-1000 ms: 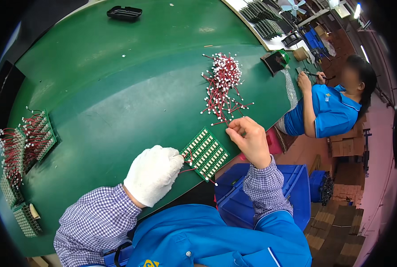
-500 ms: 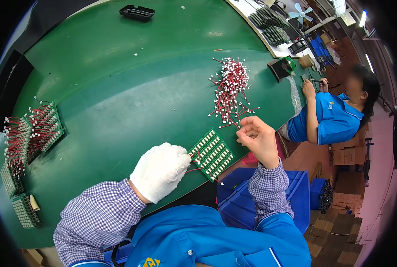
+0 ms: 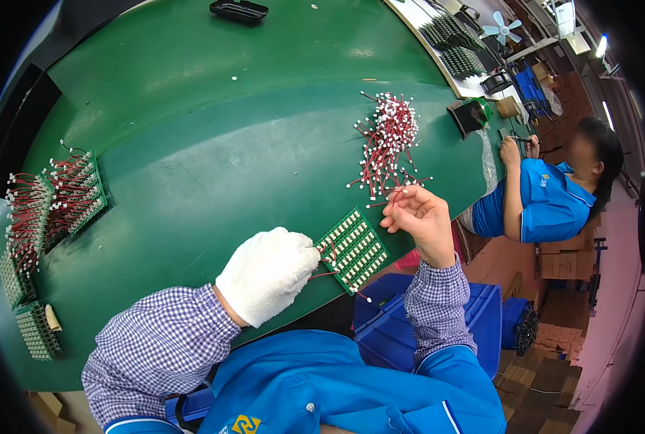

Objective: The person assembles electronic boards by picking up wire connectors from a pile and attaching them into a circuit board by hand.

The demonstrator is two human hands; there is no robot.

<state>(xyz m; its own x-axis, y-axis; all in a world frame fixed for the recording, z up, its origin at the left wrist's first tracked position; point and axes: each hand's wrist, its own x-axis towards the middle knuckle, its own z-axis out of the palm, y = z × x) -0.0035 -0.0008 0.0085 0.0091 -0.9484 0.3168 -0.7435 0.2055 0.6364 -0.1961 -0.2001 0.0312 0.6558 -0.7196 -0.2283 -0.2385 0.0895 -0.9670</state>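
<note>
My left hand (image 3: 268, 275), in a white glove, is closed on the left edge of a green circuit board (image 3: 354, 252) with rows of small white connectors. A few red wires stick out at that edge, and one runs down to a white plug beside the lower corner. Just beyond the board's right side, my bare right hand (image 3: 422, 220) pinches a short red wire lead (image 3: 396, 201) with a white plug, thumb and fingers together. Past my fingertips lies a loose heap of red leads with white plugs (image 3: 391, 141).
At the left stand wired boards (image 3: 76, 192) and bare boards (image 3: 36, 333). A black tray (image 3: 239, 11) lies at the far edge. Below the table's right edge is a blue bin (image 3: 438, 325). A co-worker in a blue shirt (image 3: 554, 199) sits at the right, near a black-and-green container (image 3: 470, 116).
My right hand has closed on a red lead by the heap, its fingers now pinched round it. The whole view has shifted slightly; my left hand keeps its hold on the board.
</note>
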